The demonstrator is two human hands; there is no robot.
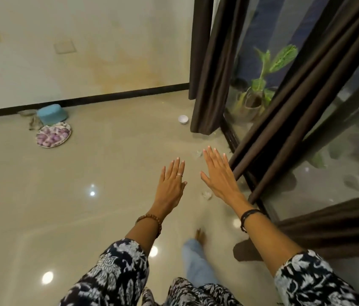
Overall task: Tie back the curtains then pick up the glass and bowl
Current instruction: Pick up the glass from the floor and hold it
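A glossy beige floor (pixel 112 164) fills most of the frame, with ceiling lights mirrored in it at lower left. At upper left, against the black skirting, a blue tub (pixel 52 115) lies overturned; a plate (pixel 53 134) of purple onions sits just in front of it and a grey rag (pixel 33 122) beside it. A small white bowl (pixel 183 119) stands near the middle top, close to the curtain (pixel 209 85) hem. A bare foot (pixel 199 236) rests on the floor at lower centre.
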